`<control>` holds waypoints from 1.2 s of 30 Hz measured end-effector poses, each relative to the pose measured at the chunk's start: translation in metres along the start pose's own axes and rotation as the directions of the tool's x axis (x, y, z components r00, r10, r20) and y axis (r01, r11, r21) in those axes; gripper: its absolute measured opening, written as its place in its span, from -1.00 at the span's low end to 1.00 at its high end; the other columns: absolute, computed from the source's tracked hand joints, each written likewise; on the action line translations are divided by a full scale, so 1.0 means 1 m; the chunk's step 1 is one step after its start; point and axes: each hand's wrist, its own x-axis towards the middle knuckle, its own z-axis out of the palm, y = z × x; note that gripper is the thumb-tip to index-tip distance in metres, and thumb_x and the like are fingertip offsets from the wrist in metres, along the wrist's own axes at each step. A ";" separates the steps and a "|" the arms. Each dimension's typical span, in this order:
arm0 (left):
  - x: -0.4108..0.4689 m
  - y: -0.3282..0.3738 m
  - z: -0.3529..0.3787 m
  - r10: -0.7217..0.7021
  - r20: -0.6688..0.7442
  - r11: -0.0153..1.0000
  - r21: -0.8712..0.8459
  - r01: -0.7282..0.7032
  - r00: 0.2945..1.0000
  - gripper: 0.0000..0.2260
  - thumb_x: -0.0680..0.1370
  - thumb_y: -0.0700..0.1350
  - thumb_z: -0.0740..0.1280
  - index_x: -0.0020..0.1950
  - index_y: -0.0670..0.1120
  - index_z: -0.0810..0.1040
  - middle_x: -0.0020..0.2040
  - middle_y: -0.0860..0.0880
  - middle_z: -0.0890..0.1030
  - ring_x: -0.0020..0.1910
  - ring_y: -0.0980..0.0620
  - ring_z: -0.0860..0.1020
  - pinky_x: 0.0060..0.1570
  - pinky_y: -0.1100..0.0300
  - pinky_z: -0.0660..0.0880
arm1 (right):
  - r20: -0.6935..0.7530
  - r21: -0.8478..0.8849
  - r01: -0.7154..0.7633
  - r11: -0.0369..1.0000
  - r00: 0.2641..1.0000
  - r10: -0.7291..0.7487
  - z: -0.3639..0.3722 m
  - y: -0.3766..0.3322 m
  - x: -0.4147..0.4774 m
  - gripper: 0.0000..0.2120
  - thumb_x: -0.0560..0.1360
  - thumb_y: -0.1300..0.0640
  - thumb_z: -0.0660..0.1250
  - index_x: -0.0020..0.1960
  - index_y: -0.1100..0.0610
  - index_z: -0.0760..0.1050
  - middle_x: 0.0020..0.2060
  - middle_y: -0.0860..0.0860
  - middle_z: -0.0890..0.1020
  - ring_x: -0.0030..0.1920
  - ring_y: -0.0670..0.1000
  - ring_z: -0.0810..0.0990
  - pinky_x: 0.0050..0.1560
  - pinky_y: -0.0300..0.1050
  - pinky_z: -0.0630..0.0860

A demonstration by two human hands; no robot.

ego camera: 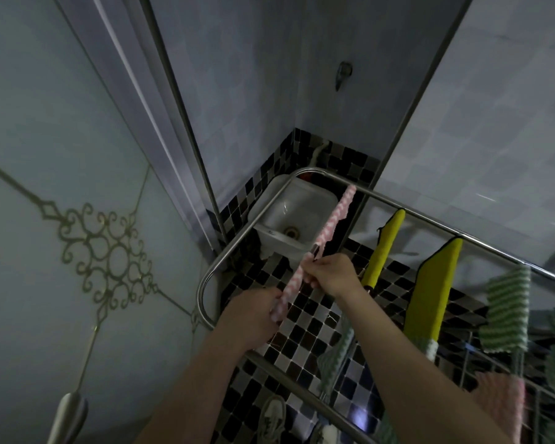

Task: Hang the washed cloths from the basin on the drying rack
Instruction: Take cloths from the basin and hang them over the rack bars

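over the near-left corner of the drying rack point(205, 283), above the checkered floor point(305, 331), a pink-and-white cloth point(326, 229) lies draped along one thin rail, so its long axis runs from low-left near the person up and away to the right toward the white basin point(289, 216). both hands sit on the near end of that line. the left hand point(253, 312) holds the lowest end of the cloth, its fingers curled around the bunched fabric, pinching it. the right hand point(330, 275) is a little farther up the same line, closed on the cloth at about its near third; what looks like a dark clip shows just above its knuckles, but it is too small to be sure. the far two thirds of the cloth stretch beyond the right hand, touching the rail as far as can be told, with a loose edge sagging on the right side.

judging from this, the cloth is already on the rack and the step in hand is straightening it. any pull should follow the rail's line, and the right hand is nearer to the untidy far part. to the right, yellow cloths point(430, 293) and a green striped cloth point(507, 309) already hang on neighbouring rails, well apart from this one.
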 end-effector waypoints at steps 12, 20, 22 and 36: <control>0.001 -0.006 -0.004 -0.049 0.244 0.991 0.129 0.018 0.969 -0.44 0.42 -0.06 0.46 0.36 0.07 0.34 0.13 0.02 0.58 0.02 0.03 0.53 0.00 0.15 0.49 | 0.009 0.240 -0.095 0.966 0.995 0.096 0.005 -0.006 -0.010 -0.84 0.52 0.21 0.39 -0.17 0.30 0.58 -0.44 0.12 0.59 -0.55 -0.07 0.48 -0.58 -0.31 0.34; 0.013 0.014 0.006 0.033 -0.047 0.995 0.096 -0.028 0.998 -0.29 0.52 -0.17 0.30 0.49 0.25 -0.02 -0.13 0.01 0.56 -0.29 0.05 0.54 -0.30 0.08 0.54 | -0.009 -0.091 0.086 0.992 0.996 -0.087 0.001 -0.005 -0.010 -0.77 0.56 0.03 0.32 -0.17 0.16 0.54 -0.29 0.08 0.61 -0.29 0.06 0.56 -0.31 -0.15 0.46; 0.013 0.013 0.006 0.010 -0.009 0.995 0.104 -0.009 1.000 -0.11 0.48 -0.23 0.34 0.50 0.32 -0.18 -0.17 0.00 0.57 -0.37 0.06 0.53 -0.43 0.12 0.48 | -0.091 -0.391 0.171 0.904 0.971 -0.223 -0.013 -0.004 -0.015 -0.83 0.55 0.02 0.31 -0.04 0.12 0.56 -0.18 0.04 0.60 -0.18 0.06 0.58 -0.23 -0.14 0.49; 0.021 0.010 0.016 0.072 -0.090 0.997 0.014 -0.071 0.993 -0.30 0.61 -0.07 0.22 0.51 0.31 -0.19 0.15 -0.03 0.53 -0.08 0.05 0.54 -0.22 0.19 0.42 | -0.331 -0.397 0.043 0.917 0.925 -0.187 -0.068 0.038 -0.046 -0.86 0.57 0.22 0.25 0.08 0.14 0.56 -0.06 0.11 0.67 -0.24 0.07 0.55 -0.33 -0.13 0.48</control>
